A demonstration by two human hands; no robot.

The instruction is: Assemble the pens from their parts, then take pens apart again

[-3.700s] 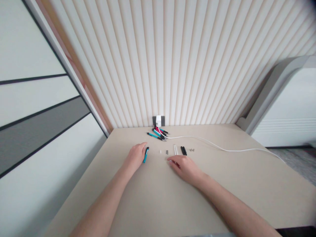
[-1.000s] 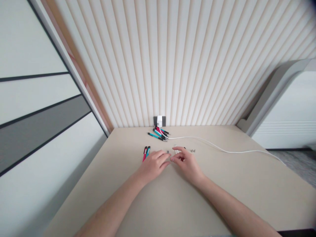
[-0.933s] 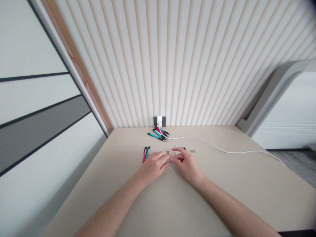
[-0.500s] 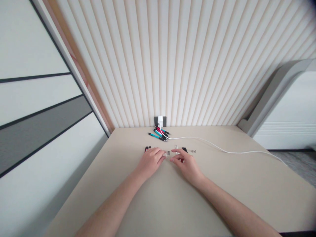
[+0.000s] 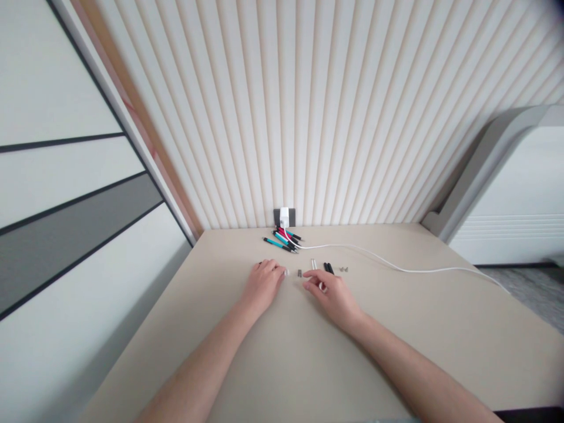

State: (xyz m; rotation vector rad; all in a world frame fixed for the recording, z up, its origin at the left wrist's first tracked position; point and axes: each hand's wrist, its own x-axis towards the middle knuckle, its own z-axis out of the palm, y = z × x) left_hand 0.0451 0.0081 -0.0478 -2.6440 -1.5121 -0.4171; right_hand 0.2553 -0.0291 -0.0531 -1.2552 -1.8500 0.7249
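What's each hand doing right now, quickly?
Left hand: open, palm down, fingertips beside a small white piece.
Right hand: fingers curled; cannot tell if it holds anything.

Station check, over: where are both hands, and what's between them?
Left hand over pens. Right hand near white tubes, grip unclear. Small metal part between hands.
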